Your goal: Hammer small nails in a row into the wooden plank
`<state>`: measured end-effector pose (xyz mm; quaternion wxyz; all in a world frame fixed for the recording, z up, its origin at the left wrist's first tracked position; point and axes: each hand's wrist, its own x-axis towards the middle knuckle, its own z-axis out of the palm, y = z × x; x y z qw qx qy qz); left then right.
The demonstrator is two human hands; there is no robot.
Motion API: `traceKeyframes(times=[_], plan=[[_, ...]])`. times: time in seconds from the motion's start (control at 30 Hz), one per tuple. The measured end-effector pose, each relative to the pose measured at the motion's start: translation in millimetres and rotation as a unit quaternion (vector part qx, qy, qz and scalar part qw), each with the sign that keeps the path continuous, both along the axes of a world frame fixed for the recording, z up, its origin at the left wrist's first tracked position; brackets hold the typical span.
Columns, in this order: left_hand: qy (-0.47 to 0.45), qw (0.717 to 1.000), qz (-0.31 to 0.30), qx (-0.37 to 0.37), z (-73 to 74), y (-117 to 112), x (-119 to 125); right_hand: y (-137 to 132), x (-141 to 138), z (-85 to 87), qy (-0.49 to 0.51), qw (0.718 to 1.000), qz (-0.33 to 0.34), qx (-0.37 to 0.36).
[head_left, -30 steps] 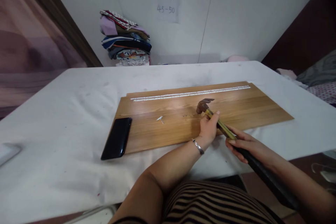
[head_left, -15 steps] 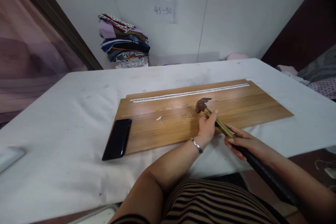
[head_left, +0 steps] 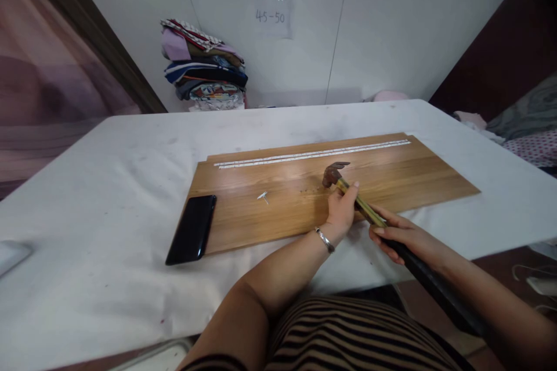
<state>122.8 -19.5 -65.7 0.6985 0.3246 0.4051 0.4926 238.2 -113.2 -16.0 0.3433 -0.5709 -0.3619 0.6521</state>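
A claw hammer (head_left: 332, 175) with a rusty brown head and a yellow-and-black handle slants across the wooden board (head_left: 261, 226). My left hand (head_left: 342, 208) is closed round the handle just below the head. Further down the same handle, my right hand (head_left: 402, 235) grips it with the thumb on top. The black lower end of the handle runs back along my right forearm. Several small nails (head_left: 263, 197) lie in a little heap on the board, left of the hammer. Small dark marks show on the wood beside the hammer head.
A black phone (head_left: 191, 229) rests on the board's left end. Two thin white measuring strips (head_left: 313, 154) run along its far side. The white-covered table (head_left: 108, 203) carries the board. Folded cloths (head_left: 204, 69) are stacked against the back wall.
Hardly anything differs: the whole view has shifted slightly, while both hands keep the same hold on the hammer.
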Motion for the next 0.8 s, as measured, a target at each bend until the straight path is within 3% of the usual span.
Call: traceKeyframes(times=[0.37,0.8], plan=[[0.014,0.999,-0.003,0.035,1.6,1.7,0.9,-1.0,1.6,5.0,-0.004,1.000,0.007,0.010],[0.009,1.000,0.002,0.016,-3.4,1.6,4.2,0.2,1.2,4.7,-0.012,1.000,0.000,-0.003]])
